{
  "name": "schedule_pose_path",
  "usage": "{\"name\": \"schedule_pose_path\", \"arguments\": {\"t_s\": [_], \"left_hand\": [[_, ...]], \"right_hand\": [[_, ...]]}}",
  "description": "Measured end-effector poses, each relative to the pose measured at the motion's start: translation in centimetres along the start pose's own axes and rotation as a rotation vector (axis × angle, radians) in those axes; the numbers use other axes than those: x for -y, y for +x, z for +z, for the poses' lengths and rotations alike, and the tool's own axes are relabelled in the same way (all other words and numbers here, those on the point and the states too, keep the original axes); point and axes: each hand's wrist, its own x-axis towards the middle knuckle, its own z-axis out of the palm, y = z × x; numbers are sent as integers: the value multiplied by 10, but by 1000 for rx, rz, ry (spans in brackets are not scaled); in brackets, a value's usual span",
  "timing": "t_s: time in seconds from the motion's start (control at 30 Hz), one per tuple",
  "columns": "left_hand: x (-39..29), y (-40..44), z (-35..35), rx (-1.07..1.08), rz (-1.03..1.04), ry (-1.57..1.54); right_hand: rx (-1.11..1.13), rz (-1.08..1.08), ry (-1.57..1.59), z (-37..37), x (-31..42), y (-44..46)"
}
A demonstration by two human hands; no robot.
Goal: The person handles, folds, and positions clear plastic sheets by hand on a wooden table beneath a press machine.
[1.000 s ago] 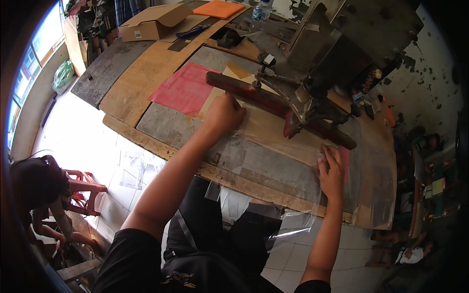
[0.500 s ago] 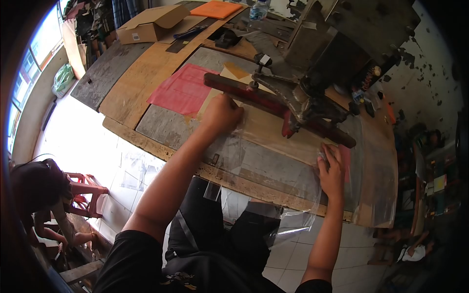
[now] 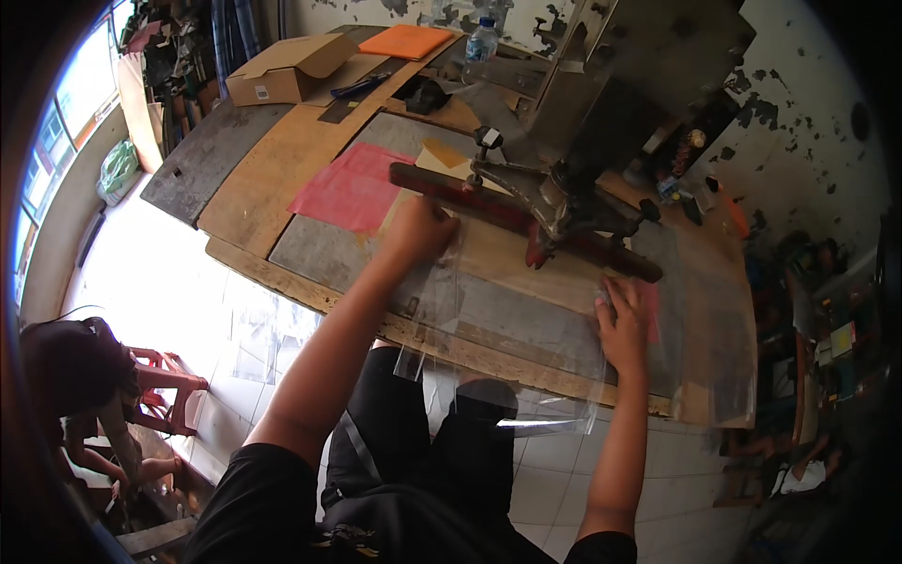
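Note:
A clear plastic sheet [image 3: 526,343] lies across the worktable and hangs over its front edge between my hands. My left hand [image 3: 418,230] is closed on the sheet's far left part, knuckles up, close under the left end of a long dark red press bar [image 3: 489,206]. At the sheet's right edge, my right hand [image 3: 622,324] has its thumb and fingers bent together on the plastic, below the bar's right end. Brownish paper [image 3: 526,258] lies under the bar. To the left of my left hand is a pink sheet [image 3: 352,188].
The press's metal body [image 3: 601,122] rises behind the bar. At the back stand a cardboard box [image 3: 287,70], an orange folder [image 3: 406,41] and a water bottle [image 3: 481,42]. Another person [image 3: 75,376] sits low at the left by a red stool [image 3: 167,390].
The view has shifted slightly. Both hands keep nearly the same places on the sheet and under the bar. The sheet's hanging lower edge has swung and now looks flatter.

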Motion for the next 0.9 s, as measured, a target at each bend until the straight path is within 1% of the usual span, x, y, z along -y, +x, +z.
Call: {"name": "schedule_pose_path", "arguments": {"t_s": [0.03, 0.13, 0.2, 0.23, 0.27, 0.3, 0.33, 0.4, 0.43, 0.5, 0.53, 0.57, 0.63, 0.73, 0.9], "left_hand": [[0, -2, -2, -6, 8, 0], [-1, -17, -8, 32, 5, 43], [8, -34, -11, 49, 15, -200], [14, -46, -15, 52, 21, -199], [21, -58, -20, 29, 143, -264], [23, -70, -26, 7, 265, -331], [26, -83, -33, 11, 271, -331], [15, -115, -53, -25, 327, -133], [16, -124, -55, -16, 332, -137], [17, -138, -55, -230, 399, 49], [17, -143, -53, -273, 390, 88], [18, -145, -52, -268, 397, 82], [18, -145, -50, -374, 495, 259], [15, -145, -47, -390, 467, 253], [17, -145, -46, -389, 498, 289]], "right_hand": [[-9, -8, -52, 0, 2, -1], [-14, 10, -46, -4, 4, -8], [-2, 46, -8, -11, 6, -18], [19, 84, 32, -15, 8, -25], [11, 88, 32, -17, 11, -34], [-11, 116, 111, -18, 14, -44], [-32, 143, 190, -19, 18, -53], [-74, 184, 194, -22, 33, -64], [-115, 223, 200, -23, 37, -69], [-161, 206, 186, -20, 34, -75], [-205, 176, 179, -19, 32, -76], [-211, 182, 173, -20, 34, -76], [-258, 215, 204, -20, 38, -76], [-266, 219, 220, -22, 39, -76], [-292, 223, 229, -21, 36, -77]]}}
